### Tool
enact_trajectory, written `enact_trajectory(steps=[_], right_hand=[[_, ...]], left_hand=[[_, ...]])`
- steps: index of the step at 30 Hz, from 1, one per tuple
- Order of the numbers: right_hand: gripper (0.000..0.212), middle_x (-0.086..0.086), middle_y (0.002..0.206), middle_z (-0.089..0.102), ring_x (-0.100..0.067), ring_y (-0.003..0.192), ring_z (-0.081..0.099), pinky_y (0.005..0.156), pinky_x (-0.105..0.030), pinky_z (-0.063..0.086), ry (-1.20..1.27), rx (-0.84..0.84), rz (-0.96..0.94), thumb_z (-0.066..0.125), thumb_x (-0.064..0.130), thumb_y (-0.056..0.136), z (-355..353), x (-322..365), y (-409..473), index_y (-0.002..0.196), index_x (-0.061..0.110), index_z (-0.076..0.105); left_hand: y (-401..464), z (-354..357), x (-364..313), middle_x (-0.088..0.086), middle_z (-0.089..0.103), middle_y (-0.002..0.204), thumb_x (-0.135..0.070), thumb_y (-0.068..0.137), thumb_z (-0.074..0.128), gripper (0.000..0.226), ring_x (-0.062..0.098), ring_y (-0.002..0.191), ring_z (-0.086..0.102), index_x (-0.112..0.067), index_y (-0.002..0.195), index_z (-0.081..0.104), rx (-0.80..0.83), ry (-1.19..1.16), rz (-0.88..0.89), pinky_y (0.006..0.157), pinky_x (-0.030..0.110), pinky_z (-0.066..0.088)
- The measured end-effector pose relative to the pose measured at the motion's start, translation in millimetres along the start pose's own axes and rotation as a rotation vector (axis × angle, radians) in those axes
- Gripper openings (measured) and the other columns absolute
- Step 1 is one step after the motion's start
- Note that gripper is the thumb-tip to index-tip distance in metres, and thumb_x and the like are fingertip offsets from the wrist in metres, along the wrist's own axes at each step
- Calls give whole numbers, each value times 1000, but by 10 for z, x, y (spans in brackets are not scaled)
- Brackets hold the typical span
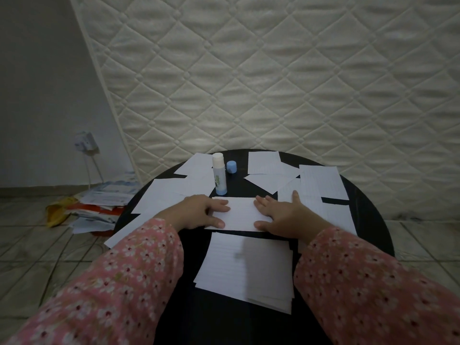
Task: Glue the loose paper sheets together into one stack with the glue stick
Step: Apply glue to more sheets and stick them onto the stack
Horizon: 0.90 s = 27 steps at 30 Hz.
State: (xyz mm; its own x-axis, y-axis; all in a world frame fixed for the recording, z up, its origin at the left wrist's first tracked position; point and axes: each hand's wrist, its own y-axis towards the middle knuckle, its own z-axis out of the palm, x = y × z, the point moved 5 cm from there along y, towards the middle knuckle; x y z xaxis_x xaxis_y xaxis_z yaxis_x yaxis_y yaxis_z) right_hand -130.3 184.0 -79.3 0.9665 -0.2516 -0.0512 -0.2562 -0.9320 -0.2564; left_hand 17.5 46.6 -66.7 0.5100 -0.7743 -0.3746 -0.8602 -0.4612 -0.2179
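Nearest to us, two pink floral sleeves [129,275] reach over the round black table [368,215], and between them lies a stack of white lined paper sheets [231,267] with its edges slightly fanned. Just beyond that stack lies a single white lined sheet [242,214], set crosswise, and we press it flat from both ends. Our left hand [199,212] rests on its left end with straight fingers lying close together and the thumb on the near edge. Our right hand [283,215] covers its right end, fingers straight and spread a little, thumb also on the near edge (neither hand curls round anything). Just past this sheet stands the white glue stick with a blue base [219,173], upright and uncapped, and its small blue cap [231,166] sits on the table just right of it. More loose white paper sheets [321,180] lie scattered left, right and beyond the glue stick, several overlapping. Behind the table leans a quilted cream mattress [273,70]. Left of the table, on the tiled floor [32,255], sits a pile of papers and packets [94,207].
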Motion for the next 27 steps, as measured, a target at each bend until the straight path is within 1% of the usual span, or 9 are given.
enact_trajectory(steps=[2,4,6,8,9,11,15,21,27], right_hand=[[66,11,161,-3,-6,147,2,112,-61,-11,-55,-22,-21,20,55,99,11,-39,-26,153,24,-1],[64,8,161,2,-8,147,7,113,-59,-9,-101,-58,-42,18,52,100,11,-46,-40,154,20,2],[58,7,160,15,-9,147,11,114,-58,-6,-36,-109,-52,19,46,102,-38,-55,-37,152,17,17],[48,8,153,34,-12,146,16,115,-57,-3,112,-187,-33,23,41,103,-122,-100,-30,144,20,39],[45,9,150,39,-14,146,18,115,-58,-2,138,-212,-15,25,40,103,-149,-131,-23,141,22,43],[45,12,153,32,-15,146,17,114,-60,1,85,-169,23,25,38,103,-141,-181,17,145,25,38],[51,14,158,20,-18,148,10,112,-63,1,-20,-47,63,20,45,103,-64,-213,39,151,30,19],[64,17,160,2,-19,148,3,111,-65,-2,-47,-2,33,25,59,97,-26,-251,-52,152,34,4],[71,17,160,0,-19,148,-4,111,-64,-8,-26,23,19,31,62,94,-57,-233,-81,153,34,3]], left_hand=[[-34,-13,127,-21,36,148,-32,86,70,55,3,137,34,-27,138,51,7,-20,-2,114,22,20],[-31,-13,185,-22,38,147,-32,87,69,52,2,135,35,-26,136,53,-2,-18,-3,114,21,21],[-3,-28,181,-22,45,142,-36,86,69,45,1,132,41,-27,129,60,-53,-32,-2,113,23,25],[21,-64,157,-22,55,133,-41,85,69,34,2,127,47,-29,117,68,-153,-48,6,114,30,27],[22,-82,146,-22,58,129,-42,85,68,30,2,125,48,-31,113,70,-207,-41,11,114,34,26],[16,-100,131,-21,59,126,-45,86,66,30,5,124,46,-36,114,68,-270,22,9,111,35,23],[16,-50,111,-25,46,136,-52,87,60,40,11,121,31,-43,126,58,-197,187,3,91,32,19],[-9,-29,146,-23,34,146,-55,87,58,55,14,128,27,-42,139,45,-93,214,-28,97,35,20],[-55,-63,86,-22,35,146,-52,84,65,59,15,130,28,-39,138,46,-85,139,-26,100,35,19]])
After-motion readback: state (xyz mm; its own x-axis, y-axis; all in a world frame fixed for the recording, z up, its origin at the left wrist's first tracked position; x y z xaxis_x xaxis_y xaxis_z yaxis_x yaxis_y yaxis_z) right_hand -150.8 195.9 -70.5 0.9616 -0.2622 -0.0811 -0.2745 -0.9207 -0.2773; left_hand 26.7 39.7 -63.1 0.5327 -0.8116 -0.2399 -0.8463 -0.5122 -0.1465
